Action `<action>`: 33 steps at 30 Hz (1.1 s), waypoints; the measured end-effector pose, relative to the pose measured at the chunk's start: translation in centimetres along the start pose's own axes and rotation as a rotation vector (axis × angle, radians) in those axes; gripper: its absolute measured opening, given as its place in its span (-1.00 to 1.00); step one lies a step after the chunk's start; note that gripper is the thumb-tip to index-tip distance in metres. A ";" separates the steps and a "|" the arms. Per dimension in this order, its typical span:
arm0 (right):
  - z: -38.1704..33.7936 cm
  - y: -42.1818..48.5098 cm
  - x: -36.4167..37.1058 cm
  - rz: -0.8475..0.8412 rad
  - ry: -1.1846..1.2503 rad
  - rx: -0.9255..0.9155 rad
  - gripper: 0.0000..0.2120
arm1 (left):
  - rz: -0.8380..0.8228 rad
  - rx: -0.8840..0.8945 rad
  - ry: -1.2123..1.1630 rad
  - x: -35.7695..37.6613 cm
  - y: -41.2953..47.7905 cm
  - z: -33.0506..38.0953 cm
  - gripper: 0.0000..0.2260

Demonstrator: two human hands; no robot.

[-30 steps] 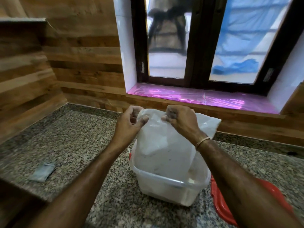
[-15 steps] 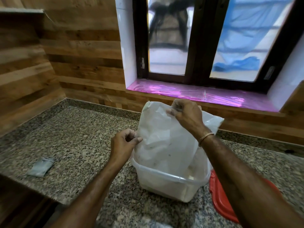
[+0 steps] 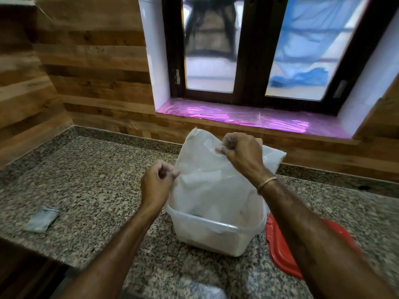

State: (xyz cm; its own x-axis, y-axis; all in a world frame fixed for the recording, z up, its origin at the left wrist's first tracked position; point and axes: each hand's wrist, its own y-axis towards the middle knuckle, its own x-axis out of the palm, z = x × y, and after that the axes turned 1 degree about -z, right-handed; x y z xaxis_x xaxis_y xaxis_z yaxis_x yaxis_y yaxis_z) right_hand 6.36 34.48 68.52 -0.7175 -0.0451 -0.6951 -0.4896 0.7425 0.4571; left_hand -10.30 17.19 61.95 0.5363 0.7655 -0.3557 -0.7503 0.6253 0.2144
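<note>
A translucent white plastic bag [image 3: 207, 182] stands upright inside a clear plastic container [image 3: 213, 236] on the granite counter [image 3: 90, 182]. My right hand [image 3: 241, 156] pinches the bag's top edge, held high above the container. My left hand [image 3: 156, 183] pinches the bag's left side, lower down near the container's rim. What the bag holds is hidden by the cloudy plastic.
A red lid [image 3: 280, 251] lies on the counter right of the container, partly under my right forearm. A small grey sachet [image 3: 41, 217] lies at the counter's left front. Wooden walls stand behind and left. A window with a pink-covered sill [image 3: 248, 117] is at the back.
My left hand has dropped from the bag's top edge to its left side. My right hand stays pinching the top, and the bag stands a little taller.
</note>
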 end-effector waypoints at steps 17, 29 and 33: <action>1.4 0.4 -1.3 -0.223 -0.299 -0.156 -0.69 | -0.191 0.087 -0.442 -1.6 2.3 4.0 -0.86; 10.3 -1.3 -5.7 -0.184 0.351 0.245 -0.68 | -0.174 -0.100 -0.701 -1.4 3.4 3.1 -0.82; 11.4 -2.4 -4.7 -0.027 1.077 0.445 -0.31 | -0.160 -0.210 -0.793 -0.9 3.6 2.7 -0.93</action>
State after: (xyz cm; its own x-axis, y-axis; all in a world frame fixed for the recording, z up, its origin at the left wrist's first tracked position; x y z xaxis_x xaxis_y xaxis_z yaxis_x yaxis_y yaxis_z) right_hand 16.52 40.52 64.36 -0.8637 -0.4499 0.2271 -0.4472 0.8920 0.0662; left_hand -12.43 19.16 65.50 0.6969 0.5986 0.3950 -0.6562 0.7545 0.0142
